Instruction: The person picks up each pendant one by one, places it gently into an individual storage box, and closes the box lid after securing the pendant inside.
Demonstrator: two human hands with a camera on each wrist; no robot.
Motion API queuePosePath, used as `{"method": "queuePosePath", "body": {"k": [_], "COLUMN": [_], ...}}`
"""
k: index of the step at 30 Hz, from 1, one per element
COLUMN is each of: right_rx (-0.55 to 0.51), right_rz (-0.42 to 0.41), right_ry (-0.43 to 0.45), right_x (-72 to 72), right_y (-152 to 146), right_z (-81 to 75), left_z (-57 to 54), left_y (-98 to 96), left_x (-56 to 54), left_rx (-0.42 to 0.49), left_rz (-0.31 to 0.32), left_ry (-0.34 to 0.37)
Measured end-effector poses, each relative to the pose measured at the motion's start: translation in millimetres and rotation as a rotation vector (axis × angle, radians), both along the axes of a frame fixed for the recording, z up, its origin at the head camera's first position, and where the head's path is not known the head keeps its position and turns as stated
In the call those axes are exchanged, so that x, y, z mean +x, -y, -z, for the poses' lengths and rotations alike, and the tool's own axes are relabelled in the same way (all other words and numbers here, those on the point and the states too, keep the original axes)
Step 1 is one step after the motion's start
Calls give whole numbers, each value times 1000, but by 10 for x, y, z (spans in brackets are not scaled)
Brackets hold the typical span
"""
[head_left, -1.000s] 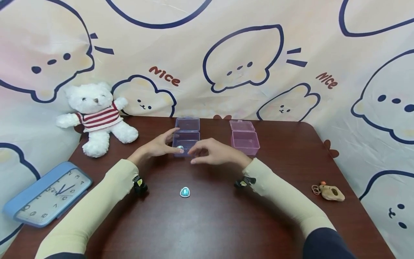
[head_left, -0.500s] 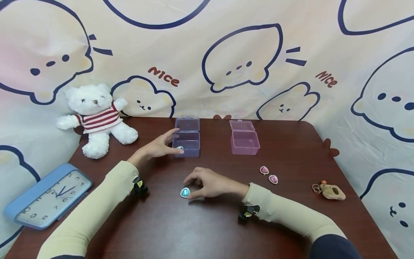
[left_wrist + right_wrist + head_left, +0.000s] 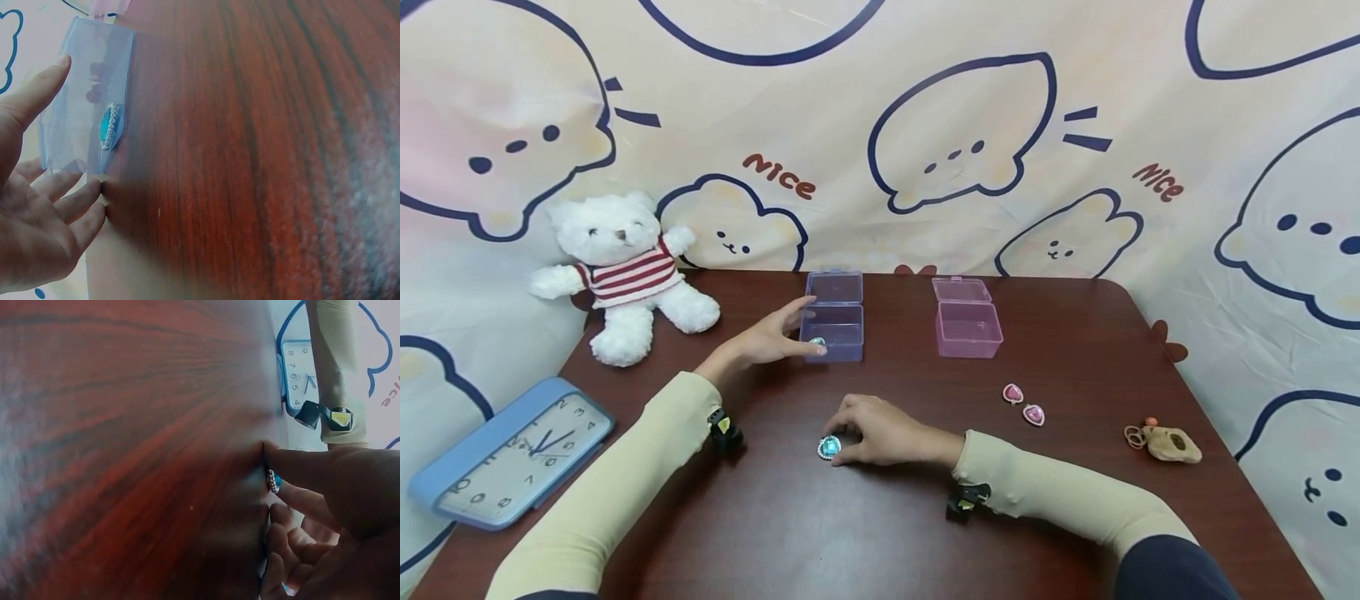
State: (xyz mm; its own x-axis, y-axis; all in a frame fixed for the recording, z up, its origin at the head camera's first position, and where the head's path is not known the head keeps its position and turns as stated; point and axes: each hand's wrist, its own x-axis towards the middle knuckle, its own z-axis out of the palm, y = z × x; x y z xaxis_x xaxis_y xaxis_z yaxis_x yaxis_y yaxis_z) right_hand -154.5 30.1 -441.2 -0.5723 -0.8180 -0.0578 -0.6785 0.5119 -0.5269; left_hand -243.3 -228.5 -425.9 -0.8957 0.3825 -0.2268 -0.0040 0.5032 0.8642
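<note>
In the head view my right hand [image 3: 880,431] is low over the table, its thumb and forefinger pinching the edges of a turquoise gem [image 3: 829,447] with a sparkling pale border. The same gem [image 3: 274,481] shows between the fingers in the right wrist view. My left hand [image 3: 765,336] holds the left side of an open-lidded, see-through purple-blue box [image 3: 838,349], thumb at the front wall and forefinger near the hinge. Another turquoise gem [image 3: 109,127] lies inside that box, at its left wall.
An open-lidded pink box [image 3: 969,337] stands right of the purple-blue one. Two pink heart gems [image 3: 1012,394] lie in front of it. A beige pouch-like keychain [image 3: 1172,445] is at the right, a blue clock [image 3: 512,450] and a white teddy bear [image 3: 625,279] at the left.
My right hand has come from beside the purple-blue box toward me, down to the turquoise gem, and its fingers have closed in on it. My left hand has stayed at the box.
</note>
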Motion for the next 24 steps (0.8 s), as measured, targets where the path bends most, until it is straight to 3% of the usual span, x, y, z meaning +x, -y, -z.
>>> {"method": "queuePosePath", "body": {"k": [10, 16, 20, 24], "right_rx": [-57, -246, -331, -395], "right_rz": [-78, -102, -66, -14], "right_ry": [-111, -91, -72, 6], "right_x": [-45, -225, -337, -436], "right_y": [-27, -85, -139, -183], "right_z": [-19, -113, -222, -318], "left_z": [-10, 1, 6, 6], "left_y": [-4, -6, -4, -1], "left_x": [15, 14, 9, 7], "left_rx": [0, -7, -7, -6], "left_rz": [-3, -2, -6, -11], "left_ry": [0, -2, -1, 2]}}
